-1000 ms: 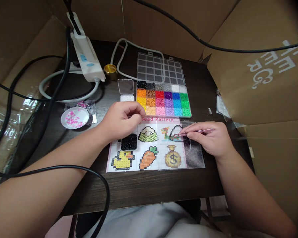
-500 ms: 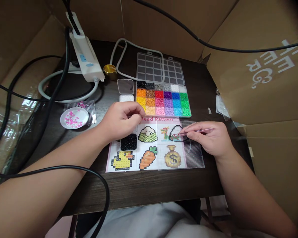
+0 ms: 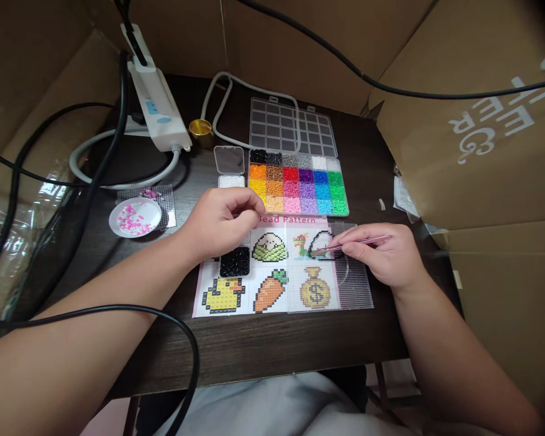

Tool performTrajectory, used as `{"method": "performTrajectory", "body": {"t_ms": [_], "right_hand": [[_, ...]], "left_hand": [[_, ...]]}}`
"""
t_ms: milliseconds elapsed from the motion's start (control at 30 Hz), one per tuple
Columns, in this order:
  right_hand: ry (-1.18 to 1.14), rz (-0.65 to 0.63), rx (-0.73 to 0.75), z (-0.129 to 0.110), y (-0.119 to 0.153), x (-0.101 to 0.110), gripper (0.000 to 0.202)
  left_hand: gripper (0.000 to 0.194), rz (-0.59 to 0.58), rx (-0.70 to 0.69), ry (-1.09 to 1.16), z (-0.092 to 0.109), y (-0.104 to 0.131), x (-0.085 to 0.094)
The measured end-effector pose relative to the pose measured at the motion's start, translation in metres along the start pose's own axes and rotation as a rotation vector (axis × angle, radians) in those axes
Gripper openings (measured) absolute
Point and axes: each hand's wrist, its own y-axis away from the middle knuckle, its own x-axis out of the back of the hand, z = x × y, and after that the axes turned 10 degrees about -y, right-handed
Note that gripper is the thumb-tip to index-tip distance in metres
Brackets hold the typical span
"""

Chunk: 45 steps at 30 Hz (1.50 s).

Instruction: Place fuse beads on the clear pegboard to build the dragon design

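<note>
Pink tweezers (image 3: 367, 241) are held in my right hand (image 3: 386, 251), their tips over the black bead outline (image 3: 320, 243) on the clear pegboard (image 3: 356, 284). That board lies over the right part of the bead pattern sheet (image 3: 269, 312). My left hand (image 3: 227, 218) hovers above the top left of the sheet, thumb and forefinger curled together; whatever might be between them cannot be made out. Just below it sits an open box of black beads (image 3: 235, 261). Behind the same hand is a small box of white beads (image 3: 231, 181).
A compartment box of coloured beads (image 3: 298, 181) stands behind the sheet. At the left are a white dish of pink and white beads (image 3: 135, 217) and another pegboard (image 3: 169, 206). A gold cup (image 3: 201, 132) and power strip (image 3: 158, 109) stand farther back. Black cables cross the left side.
The tweezer tips have shifted slightly at the black outline. My left hand has kept its place and its curled pose.
</note>
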Motion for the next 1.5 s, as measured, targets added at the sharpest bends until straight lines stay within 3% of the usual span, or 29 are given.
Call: {"method": "performTrajectory", "body": {"t_ms": [1500], "right_hand": [[0.016,-0.051,0.002,-0.0049,-0.0021,-0.0005,0.008]], "left_hand": [[0.017,-0.004,0.012,0.005,0.0004,0.0002,0.001]]}}
